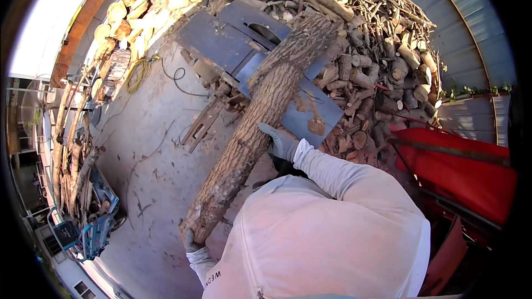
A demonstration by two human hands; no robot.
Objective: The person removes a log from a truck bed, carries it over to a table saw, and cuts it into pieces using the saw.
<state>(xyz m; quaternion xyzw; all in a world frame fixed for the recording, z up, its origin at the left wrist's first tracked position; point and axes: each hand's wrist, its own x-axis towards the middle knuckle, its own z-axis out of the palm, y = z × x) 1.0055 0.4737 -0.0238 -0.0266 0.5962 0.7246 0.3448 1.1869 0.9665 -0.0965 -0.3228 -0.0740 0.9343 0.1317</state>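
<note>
A long, thick log (260,113) with rough bark slants across the scene. Its far part rests on a blue-grey metal machine table (313,111), while the near end juts out past the table over the ground. My left hand (192,241), in a grey glove, is closed around the near lower end of the log; some of its fingers are hidden. Against the log's right side, around its middle, presses my gloved right hand (281,143), with thumb and fingers curved onto the bark. Sawdust (317,126) lies on the table beside the log.
A big pile of cut firewood (382,61) rises behind and right of the machine. At left, a blue cart (102,227) holds long branches. A yellow cord (138,75) lies on the concrete floor (149,160). Red sheeting (454,166) is at right.
</note>
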